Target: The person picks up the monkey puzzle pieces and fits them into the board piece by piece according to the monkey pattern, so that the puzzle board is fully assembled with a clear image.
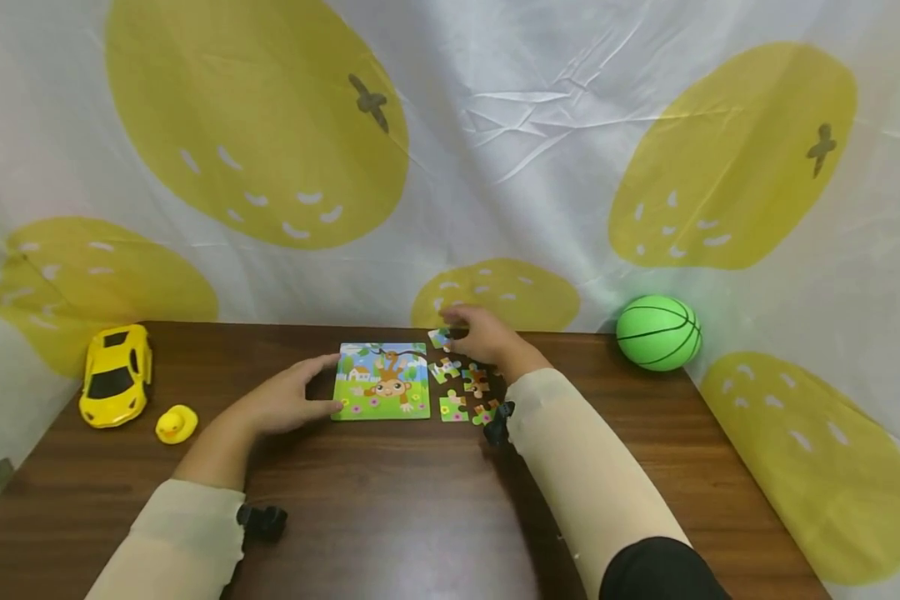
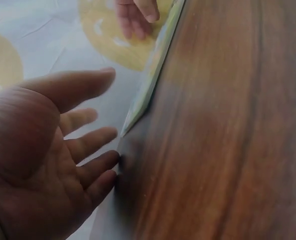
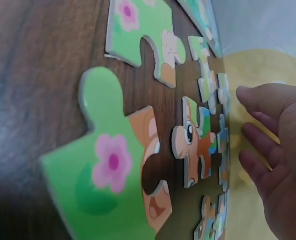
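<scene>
A square picture board with a cartoon monkey on green grass lies flat near the back of the table. My left hand is at its left edge, thumb and fingers spread apart; the left wrist view shows the palm with nothing in it. Several loose jigsaw pieces lie just right of the board. Over the farthest of them hovers my right hand, its fingers loosely bent. In the right wrist view, the right hand's fingers hold nothing, and a flower piece lies closest to the camera.
A yellow toy car and a small yellow rubber duck are on the left. At the back right corner sits a green ball. A white cloth with yellow fruit prints hangs behind the brown wooden table.
</scene>
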Available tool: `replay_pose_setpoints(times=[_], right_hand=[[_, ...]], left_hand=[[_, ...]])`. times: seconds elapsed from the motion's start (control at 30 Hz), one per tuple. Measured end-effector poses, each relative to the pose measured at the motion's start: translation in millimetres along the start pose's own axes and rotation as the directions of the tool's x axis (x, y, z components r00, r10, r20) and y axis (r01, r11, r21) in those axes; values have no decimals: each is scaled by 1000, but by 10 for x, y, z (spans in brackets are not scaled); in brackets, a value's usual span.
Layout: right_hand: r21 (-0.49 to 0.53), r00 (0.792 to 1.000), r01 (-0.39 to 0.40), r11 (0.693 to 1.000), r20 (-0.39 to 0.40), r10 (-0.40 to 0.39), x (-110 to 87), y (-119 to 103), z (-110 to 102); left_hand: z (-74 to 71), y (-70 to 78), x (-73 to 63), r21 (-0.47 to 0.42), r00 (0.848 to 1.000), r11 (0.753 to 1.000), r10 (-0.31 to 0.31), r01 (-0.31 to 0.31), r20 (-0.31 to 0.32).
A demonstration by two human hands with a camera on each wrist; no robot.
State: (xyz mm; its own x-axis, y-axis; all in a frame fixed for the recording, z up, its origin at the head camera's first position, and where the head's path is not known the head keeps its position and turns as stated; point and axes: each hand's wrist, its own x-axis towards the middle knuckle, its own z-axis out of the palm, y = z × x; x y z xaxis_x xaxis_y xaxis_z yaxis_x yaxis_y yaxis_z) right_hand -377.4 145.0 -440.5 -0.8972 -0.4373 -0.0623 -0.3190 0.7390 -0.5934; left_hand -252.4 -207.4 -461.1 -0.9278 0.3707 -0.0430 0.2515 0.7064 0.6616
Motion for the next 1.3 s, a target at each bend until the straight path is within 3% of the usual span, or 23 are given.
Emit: replay_pose_setpoints(times=[0.23,0.5,0.8,1.0,1.3], right_hand=[[-63,998,-16,998,67,20,62,-41,4],[-89,992,-40,995,118,50,91,-24,3],[-118,990,-40,992,133,56,120,-12,-5],[-189,992,-26,982,114,48,149,-11,-15],[-215,995,-7,977,93,28,177,-24,15]], left_hand=[[45,-60,13,97,1000,995,20,-20,9],[46,-59,19,163,997,986,6,-18,74],[42,-93,39,182,997,983,14,-29,80],[25,-101,68,191,996,981,21,-37,82],[-1,-117,66,208,996,978,12,-31,89]])
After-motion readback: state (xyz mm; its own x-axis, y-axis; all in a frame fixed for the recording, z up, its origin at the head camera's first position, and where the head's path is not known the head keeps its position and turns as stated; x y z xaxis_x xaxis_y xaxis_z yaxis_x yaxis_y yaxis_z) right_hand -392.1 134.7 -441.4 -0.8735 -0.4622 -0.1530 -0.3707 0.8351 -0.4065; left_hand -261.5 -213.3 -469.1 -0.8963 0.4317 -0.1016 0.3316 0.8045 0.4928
